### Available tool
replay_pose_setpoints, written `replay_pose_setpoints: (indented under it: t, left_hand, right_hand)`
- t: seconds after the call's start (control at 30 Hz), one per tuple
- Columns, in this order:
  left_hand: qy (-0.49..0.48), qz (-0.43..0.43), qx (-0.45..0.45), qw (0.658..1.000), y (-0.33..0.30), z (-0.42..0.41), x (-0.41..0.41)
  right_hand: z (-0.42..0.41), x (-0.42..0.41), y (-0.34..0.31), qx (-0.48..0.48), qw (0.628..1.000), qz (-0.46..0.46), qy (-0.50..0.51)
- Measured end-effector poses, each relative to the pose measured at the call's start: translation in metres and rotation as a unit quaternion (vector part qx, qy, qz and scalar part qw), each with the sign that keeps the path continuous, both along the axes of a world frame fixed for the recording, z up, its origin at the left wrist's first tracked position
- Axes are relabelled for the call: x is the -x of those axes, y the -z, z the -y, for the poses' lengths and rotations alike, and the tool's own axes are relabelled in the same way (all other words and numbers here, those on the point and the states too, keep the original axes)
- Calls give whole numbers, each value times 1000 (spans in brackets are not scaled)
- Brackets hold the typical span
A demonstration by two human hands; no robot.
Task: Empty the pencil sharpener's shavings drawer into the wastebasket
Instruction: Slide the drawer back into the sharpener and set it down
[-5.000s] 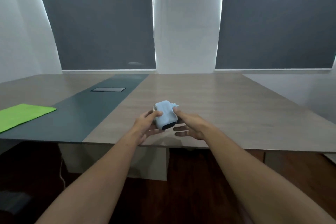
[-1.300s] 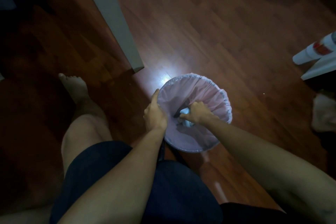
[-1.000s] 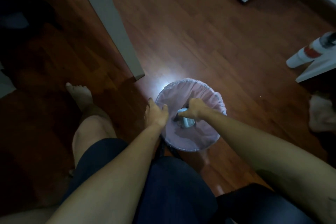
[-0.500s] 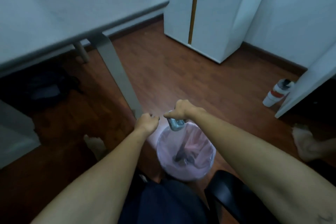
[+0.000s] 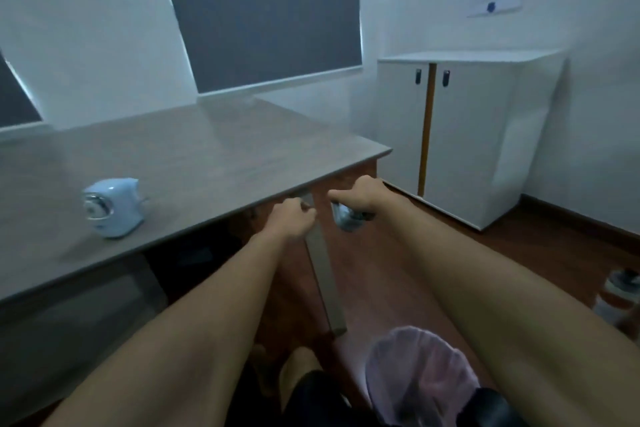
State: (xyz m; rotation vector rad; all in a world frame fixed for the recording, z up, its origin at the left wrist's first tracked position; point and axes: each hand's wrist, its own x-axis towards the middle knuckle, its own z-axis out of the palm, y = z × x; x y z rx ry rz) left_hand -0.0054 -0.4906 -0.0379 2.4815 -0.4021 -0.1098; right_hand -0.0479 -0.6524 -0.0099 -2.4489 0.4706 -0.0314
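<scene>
The light blue pencil sharpener (image 5: 111,207) stands on the wooden table (image 5: 207,163), left of my hands. My right hand (image 5: 360,196) is shut on the small translucent shavings drawer (image 5: 347,219), held in the air just past the table's front edge. My left hand (image 5: 290,221) is a closed fist beside it, holding nothing I can see. The wastebasket (image 5: 420,376) with its pink liner sits on the floor low in the view, under my right forearm.
A grey table leg (image 5: 325,281) runs down between my arms. A white two-door cabinet (image 5: 464,135) stands against the right wall. A bottle (image 5: 621,282) lies at the right edge. My bare foot (image 5: 298,371) is beside the wastebasket.
My view has swung up from the wastebasket to the table. My right hand has lifted the drawer out of the basket and up to table height; the left hand rose alongside.
</scene>
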Motion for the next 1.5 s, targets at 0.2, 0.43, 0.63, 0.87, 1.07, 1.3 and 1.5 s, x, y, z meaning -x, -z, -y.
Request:
replay_pose_setpoints:
  t: [0.2,0.43,0.63,0.87,1.07,1.3,1.5]
  left_hand:
    - [-88,66,48,993,-65,-93,-14]
    - [-219,163,79,959,-77,-189,-27]
    - [-314,211,85,922,-57,-246,-39]
    - [-312,170,127,926,-34,-268,-62]
    - [-310,166,209,913,-32,-281,-74]
    - [-336,68,416,842,-46,-299,-80]
    - [-294,35,507,809,-56,-305,-71]
  right_hand:
    - [-83,-28,-47,6,996,68,-58]
    - [-173,-68,-62,-151,978,121,-74]
    - [-229,-109,-52,-283,947,135,-72]
    - [-250,-137,-29,-372,918,124,-58]
    - [-250,-151,-21,-426,895,122,-56]
    - [-256,-158,-26,-498,855,124,-72]
    - [-269,-143,-40,-541,825,117,-112]
